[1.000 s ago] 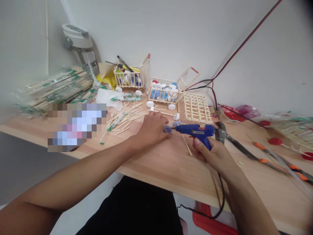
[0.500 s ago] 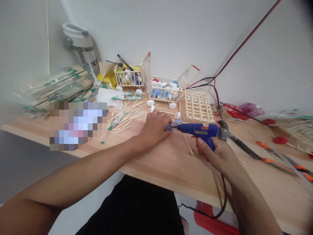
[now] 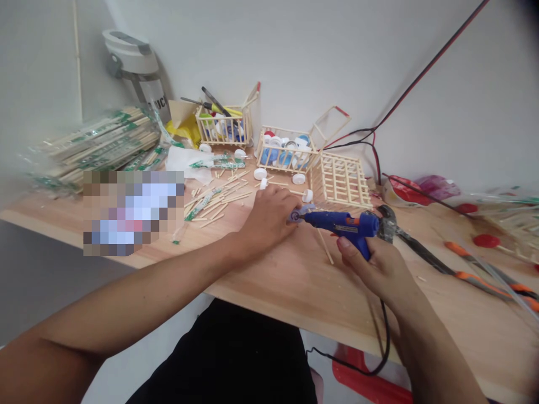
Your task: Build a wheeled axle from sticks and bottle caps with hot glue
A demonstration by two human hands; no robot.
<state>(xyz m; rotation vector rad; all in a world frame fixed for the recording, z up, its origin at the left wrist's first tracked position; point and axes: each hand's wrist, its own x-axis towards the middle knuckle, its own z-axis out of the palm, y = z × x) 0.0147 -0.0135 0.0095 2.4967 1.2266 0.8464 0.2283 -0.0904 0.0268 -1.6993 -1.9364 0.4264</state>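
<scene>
My left hand (image 3: 266,216) rests on the wooden table (image 3: 295,280), fingers pinched round a small bluish bottle cap (image 3: 296,215). My right hand (image 3: 374,266) grips the handle of a blue hot glue gun (image 3: 343,224), whose nozzle points left and touches the cap. The gun's black cord (image 3: 383,342) hangs over the table's front edge. Just behind the gun stands a small cage-like frame of wooden sticks (image 3: 339,180).
Two stick-built carts (image 3: 286,148) with bottle caps stand by the wall. Loose sticks (image 3: 219,196) and white caps lie left of my hands. Wrapped chopstick packs (image 3: 96,146) are piled at far left. Pliers (image 3: 391,227) and orange-handled tools (image 3: 484,275) lie at right.
The cap in my left hand has tilted up slightly against the glue gun's nozzle. Both hands stay almost in place; the view shifted a little.
</scene>
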